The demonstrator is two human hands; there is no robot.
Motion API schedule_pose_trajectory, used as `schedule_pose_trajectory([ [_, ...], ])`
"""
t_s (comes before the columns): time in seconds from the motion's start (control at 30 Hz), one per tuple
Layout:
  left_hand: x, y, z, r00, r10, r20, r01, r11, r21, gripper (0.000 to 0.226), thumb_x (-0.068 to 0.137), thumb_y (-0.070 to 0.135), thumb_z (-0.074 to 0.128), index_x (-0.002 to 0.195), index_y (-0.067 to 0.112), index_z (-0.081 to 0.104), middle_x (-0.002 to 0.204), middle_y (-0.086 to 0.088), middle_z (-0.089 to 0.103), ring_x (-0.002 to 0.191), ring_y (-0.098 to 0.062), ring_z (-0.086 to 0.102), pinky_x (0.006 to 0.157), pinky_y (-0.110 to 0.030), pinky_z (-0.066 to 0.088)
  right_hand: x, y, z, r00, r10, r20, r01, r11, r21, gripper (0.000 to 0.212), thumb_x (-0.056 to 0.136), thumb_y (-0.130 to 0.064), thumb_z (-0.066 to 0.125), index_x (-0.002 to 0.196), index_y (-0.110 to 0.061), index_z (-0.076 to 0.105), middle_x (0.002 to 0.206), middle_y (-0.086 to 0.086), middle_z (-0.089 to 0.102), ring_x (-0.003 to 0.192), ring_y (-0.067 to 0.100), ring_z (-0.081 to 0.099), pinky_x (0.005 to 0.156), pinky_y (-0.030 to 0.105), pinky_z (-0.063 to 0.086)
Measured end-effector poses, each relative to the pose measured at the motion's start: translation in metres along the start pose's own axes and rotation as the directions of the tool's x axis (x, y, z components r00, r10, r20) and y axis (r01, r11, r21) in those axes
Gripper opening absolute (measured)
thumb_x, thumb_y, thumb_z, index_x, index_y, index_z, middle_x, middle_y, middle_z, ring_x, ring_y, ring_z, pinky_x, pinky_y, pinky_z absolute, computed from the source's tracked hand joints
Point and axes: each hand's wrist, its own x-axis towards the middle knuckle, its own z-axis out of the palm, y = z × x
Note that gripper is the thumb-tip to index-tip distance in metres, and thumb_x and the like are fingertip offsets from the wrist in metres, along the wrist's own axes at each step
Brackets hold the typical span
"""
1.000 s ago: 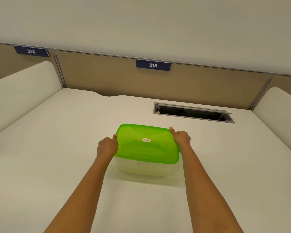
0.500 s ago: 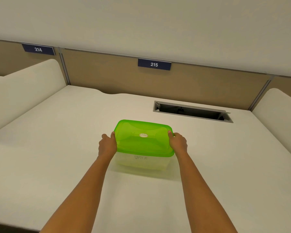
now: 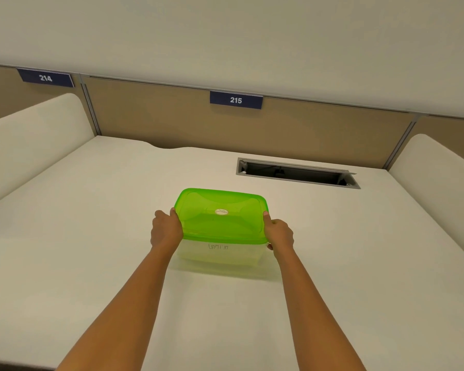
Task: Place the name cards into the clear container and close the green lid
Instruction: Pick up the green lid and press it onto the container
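Observation:
A clear container [image 3: 220, 254] stands on the white desk in the middle of the head view, with handwriting on its near wall. The green lid [image 3: 221, 215] lies flat on top of it and bears a small oval sticker. My left hand [image 3: 165, 230] grips the container's left side, thumb on the lid's edge. My right hand [image 3: 279, 232] grips the right side the same way. The container's walls are cloudy, so I cannot tell what is inside; no name cards show.
The white desk [image 3: 91, 236] has an open cable slot [image 3: 296, 172] behind and right of the container. A tan partition with labels 215 [image 3: 235, 99] and 214 [image 3: 45, 77] closes the back. White side dividers [image 3: 30, 135] rise on both sides.
Both hands have carried the container a little away from me along the desk, and its tilted lid now sits level. The grip on both sides is unchanged.

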Motion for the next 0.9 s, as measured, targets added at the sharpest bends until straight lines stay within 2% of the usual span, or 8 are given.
schedule_pose_trajectory([
  [0.23, -0.002, 0.001, 0.001, 1.000, -0.009, -0.010, 0.008, 1.000, -0.028, 0.051, 0.100, 0.037, 0.029, 0.128, -0.004, 0.037, 0.134, -0.025, 0.047, 0.121, -0.043, 0.048, 0.094, -0.047, 0.040, -0.015, 0.006, 0.006, 0.991, 0.113, -0.066, -0.110, 0.992, 0.056, 0.068, 0.094, -0.058, 0.030, 0.118, 0.001, 0.055, 0.118, 0.019, 0.064, 0.106, 0.037, 0.063, 0.093, 0.041, 0.050],
  [0.5, -0.002, 0.002, 0.000, 1.000, -0.011, 0.018, 0.011, 1.000, -0.014, 0.049, 0.100, 0.037, 0.027, 0.129, -0.003, 0.035, 0.134, -0.026, 0.047, 0.120, -0.043, 0.048, 0.093, -0.046, 0.040, -0.019, 0.001, 0.007, 0.990, 0.139, -0.025, -0.135, 0.983, 0.124, 0.064, 0.097, -0.053, 0.032, 0.125, 0.003, 0.047, 0.126, 0.021, 0.058, 0.113, 0.039, 0.057, 0.098, 0.045, 0.046],
  [0.67, -0.002, 0.000, 0.000, 0.999, 0.002, 0.034, -0.002, 1.000, 0.003, 0.049, 0.100, 0.036, 0.026, 0.130, -0.003, 0.034, 0.133, -0.027, 0.047, 0.119, -0.044, 0.048, 0.093, -0.047, 0.040, -0.022, -0.002, 0.008, 0.988, 0.148, -0.033, -0.143, 0.983, 0.116, 0.063, 0.098, -0.050, 0.031, 0.127, 0.003, 0.047, 0.129, 0.021, 0.056, 0.119, 0.038, 0.053, 0.095, 0.041, 0.043],
  [0.9, -0.003, 0.004, -0.003, 0.998, 0.058, 0.024, -0.059, 0.995, 0.076, 0.048, 0.101, 0.032, 0.027, 0.130, -0.005, 0.036, 0.136, -0.025, 0.043, 0.121, -0.044, 0.047, 0.095, -0.047, 0.040, -0.023, -0.003, 0.004, 0.992, 0.119, -0.037, -0.114, 0.987, 0.112, 0.061, 0.097, -0.051, 0.033, 0.125, 0.002, 0.044, 0.127, 0.021, 0.056, 0.117, 0.039, 0.054, 0.095, 0.043, 0.044],
])
